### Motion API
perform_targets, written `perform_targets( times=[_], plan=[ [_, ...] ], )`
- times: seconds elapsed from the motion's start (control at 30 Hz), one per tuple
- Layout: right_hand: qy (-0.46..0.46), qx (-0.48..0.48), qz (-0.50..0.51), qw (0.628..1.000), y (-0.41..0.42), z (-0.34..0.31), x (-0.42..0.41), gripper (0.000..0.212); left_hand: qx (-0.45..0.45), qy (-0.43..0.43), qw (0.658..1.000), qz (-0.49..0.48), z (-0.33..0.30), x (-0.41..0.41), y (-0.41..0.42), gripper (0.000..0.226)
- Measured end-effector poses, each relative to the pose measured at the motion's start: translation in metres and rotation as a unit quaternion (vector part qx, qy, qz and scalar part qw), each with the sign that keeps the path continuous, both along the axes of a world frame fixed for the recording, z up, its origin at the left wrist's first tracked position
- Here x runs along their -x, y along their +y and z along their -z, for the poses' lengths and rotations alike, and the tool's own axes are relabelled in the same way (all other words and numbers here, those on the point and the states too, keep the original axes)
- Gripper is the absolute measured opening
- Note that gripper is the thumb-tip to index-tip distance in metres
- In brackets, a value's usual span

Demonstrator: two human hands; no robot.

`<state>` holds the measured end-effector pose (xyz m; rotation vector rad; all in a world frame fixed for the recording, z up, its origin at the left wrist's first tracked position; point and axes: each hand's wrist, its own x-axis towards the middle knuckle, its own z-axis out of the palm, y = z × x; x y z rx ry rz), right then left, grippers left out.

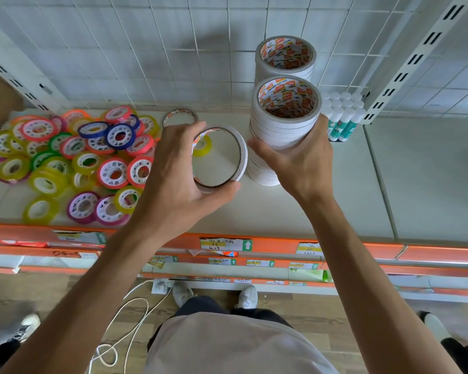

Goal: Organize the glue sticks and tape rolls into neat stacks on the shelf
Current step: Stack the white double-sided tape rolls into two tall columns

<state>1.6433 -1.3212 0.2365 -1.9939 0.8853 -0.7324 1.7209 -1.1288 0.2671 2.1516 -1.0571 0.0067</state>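
Head view, shelf (335,211) seen from above. Nearest, the left hand (173,179), its grip clamped on a white tape roll (241,155) tilted on edge, thumb beneath and fingers over the top rim. At 3 o'clock of it, the right hand (300,163) has its grip wrapped around the near tape stack (284,122), which stands upright on the shelf. At 9 o'clock, a loose pile of coloured tape rolls (73,157). Farther, at 12 o'clock, a single flat roll (180,117), a second tape stack (285,56) just behind the first, and upright glue sticks (343,120) at 2 o'clock.
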Motion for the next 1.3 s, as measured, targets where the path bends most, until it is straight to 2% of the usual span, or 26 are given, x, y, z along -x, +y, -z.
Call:
perform_targets(
  times=[0.23, 0.4, 0.53, 0.7, 0.8, 1.0, 1.3],
  plan=[
    [0.049, 0.019, -0.037, 0.998, -0.007, -0.009, 0.02, 0.097, 0.008, -0.027, 1.0, 0.012, -0.014, -0.004, -0.005, 0.08],
    [0.183, 0.151, -0.076, 0.969, -0.029, -0.034, 0.048, 0.095, 0.032, -0.06, 0.998, 0.009, -0.036, -0.016, -0.025, 0.08],
    [0.207, 0.2, -0.076, 0.955, -0.045, -0.052, 0.054, 0.081, 0.037, -0.081, 0.996, 0.019, -0.053, -0.024, -0.062, 0.077],
    [0.207, 0.208, -0.077, 0.953, -0.05, -0.056, 0.057, 0.071, 0.014, -0.072, 0.997, 0.017, -0.066, -0.033, -0.107, 0.072],
    [0.207, 0.209, -0.076, 0.953, -0.051, -0.054, 0.056, 0.066, -0.023, -0.042, 0.999, -0.006, -0.073, -0.043, -0.133, 0.089],
    [0.214, 0.202, -0.073, 0.953, -0.056, -0.049, 0.047, 0.052, -0.076, -0.009, 0.996, -0.047, -0.078, -0.063, -0.173, 0.087],
    [0.227, 0.166, -0.084, 0.956, -0.058, -0.042, 0.049, 0.057, -0.119, 0.002, 0.992, -0.046, -0.07, -0.071, -0.188, 0.08]
  ],
)
